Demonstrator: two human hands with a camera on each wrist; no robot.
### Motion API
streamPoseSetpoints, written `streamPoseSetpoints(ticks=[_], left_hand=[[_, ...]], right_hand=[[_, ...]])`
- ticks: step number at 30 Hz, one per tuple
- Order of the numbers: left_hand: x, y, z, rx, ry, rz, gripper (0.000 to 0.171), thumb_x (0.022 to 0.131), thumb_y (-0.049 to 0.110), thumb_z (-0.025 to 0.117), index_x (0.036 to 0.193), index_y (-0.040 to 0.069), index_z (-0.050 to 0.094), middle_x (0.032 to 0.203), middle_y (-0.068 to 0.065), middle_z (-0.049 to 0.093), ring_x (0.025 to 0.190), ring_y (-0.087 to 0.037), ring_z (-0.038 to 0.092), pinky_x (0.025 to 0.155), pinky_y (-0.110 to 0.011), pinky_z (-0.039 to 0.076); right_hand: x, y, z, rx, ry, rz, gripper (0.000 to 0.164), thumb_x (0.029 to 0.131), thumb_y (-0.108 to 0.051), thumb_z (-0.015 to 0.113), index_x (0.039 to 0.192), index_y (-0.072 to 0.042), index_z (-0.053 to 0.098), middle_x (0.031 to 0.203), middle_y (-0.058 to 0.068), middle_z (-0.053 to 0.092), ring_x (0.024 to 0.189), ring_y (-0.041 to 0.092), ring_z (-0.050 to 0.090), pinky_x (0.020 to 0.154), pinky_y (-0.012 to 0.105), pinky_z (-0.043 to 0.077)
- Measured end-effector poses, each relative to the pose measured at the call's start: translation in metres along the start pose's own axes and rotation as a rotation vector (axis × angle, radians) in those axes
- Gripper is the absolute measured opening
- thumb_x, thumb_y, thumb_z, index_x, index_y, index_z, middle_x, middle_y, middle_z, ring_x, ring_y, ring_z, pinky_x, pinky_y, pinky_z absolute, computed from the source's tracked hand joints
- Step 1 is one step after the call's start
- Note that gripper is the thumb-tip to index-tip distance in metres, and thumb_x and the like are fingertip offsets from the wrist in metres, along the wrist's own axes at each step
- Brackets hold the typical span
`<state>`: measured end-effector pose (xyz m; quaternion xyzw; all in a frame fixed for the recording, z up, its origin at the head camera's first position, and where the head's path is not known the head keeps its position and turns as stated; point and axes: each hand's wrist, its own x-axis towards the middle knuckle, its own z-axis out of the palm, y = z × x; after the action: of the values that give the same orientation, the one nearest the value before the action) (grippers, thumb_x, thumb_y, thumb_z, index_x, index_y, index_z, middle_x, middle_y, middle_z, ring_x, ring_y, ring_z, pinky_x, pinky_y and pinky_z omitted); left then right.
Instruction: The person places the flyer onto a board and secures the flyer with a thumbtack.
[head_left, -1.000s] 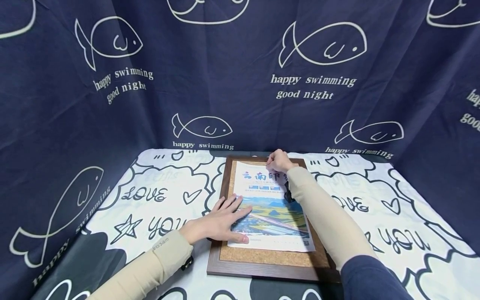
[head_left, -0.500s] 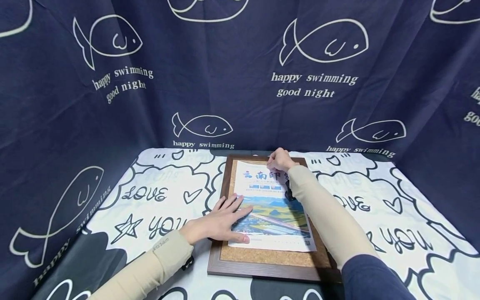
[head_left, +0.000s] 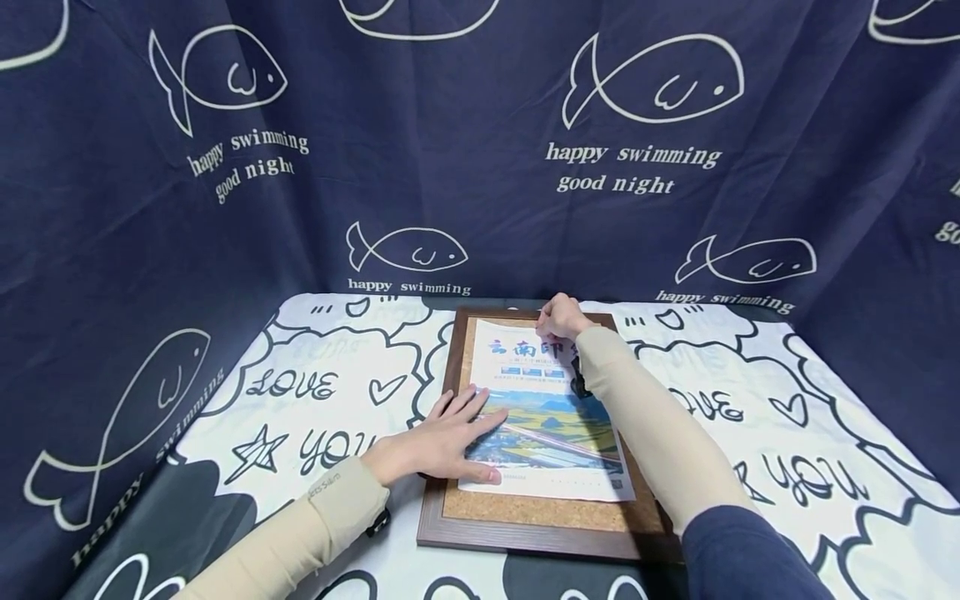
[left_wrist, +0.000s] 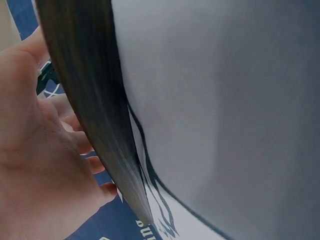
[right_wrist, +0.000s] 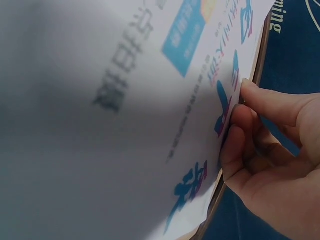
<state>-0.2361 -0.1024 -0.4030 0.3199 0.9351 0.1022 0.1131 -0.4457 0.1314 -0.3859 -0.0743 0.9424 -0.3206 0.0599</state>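
A printed poster (head_left: 555,487) with blue Chinese lettering and a colourful landscape lies on a cork board (head_left: 540,511) in a dark brown wooden frame (head_left: 480,533). My left hand (head_left: 442,442) rests spread over the poster's left side, thumb near its lower left corner. At the poster's top edge is my right hand (head_left: 558,318), its fingers curled. In the right wrist view, the fingertips (right_wrist: 245,84) press right at the paper's edge; I cannot tell whether they pinch something small. The left wrist view has the frame's side rail (left_wrist: 95,100) in front of my left palm (left_wrist: 40,160).
The board lies on a white and black cloth (head_left: 300,433) with cartoon lettering, hearts and stars, which covers the table. A navy curtain (head_left: 510,200) printed with white fish hangs right behind the board and down both sides.
Both hands keep nearly the same places on the poster. The whole head view has shifted slightly; the poster and board stay put under the hands.
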Motion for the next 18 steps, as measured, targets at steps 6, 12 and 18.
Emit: streamPoseSetpoints(ticks=[6,12,18], left_hand=[[-0.0001,0.0019,-0.0006,-0.001,0.003,0.004,0.088,0.084,0.069,0.055,0.155,0.027,0.023,0.164,-0.013,0.006,0.152,-0.032,-0.001,0.120,-0.057,0.002],[-0.0009,0.0024,-0.0007,-0.011,0.000,0.004,0.088,0.084,0.069,0.055,0.154,0.026,0.023,0.164,-0.013,0.006,0.152,-0.032,-0.002,0.120,-0.057,0.002],[-0.0007,0.0017,0.0001,-0.008,0.001,0.000,0.088,0.084,0.069,0.055,0.154,0.027,0.023,0.164,-0.013,0.006,0.152,-0.032,-0.002,0.120,-0.057,0.002]], right_hand=[[-0.0061,0.0001,-0.0042,0.009,-0.013,-0.026,0.004,0.081,0.002,0.070,0.085,0.002,0.072,0.065,0.005,0.065,0.056,0.012,0.056,0.052,0.022,0.046],[-0.0079,0.0024,-0.0092,-0.054,0.020,-0.076,0.009,0.083,-0.002,0.066,0.085,0.005,0.071,0.062,0.009,0.066,0.049,0.010,0.058,0.048,0.019,0.046],[-0.0105,0.0028,-0.0087,-0.157,0.076,-0.138,0.009,0.084,-0.005,0.066,0.080,-0.001,0.072,0.066,0.008,0.066,0.056,0.012,0.054,0.052,0.020,0.041]])
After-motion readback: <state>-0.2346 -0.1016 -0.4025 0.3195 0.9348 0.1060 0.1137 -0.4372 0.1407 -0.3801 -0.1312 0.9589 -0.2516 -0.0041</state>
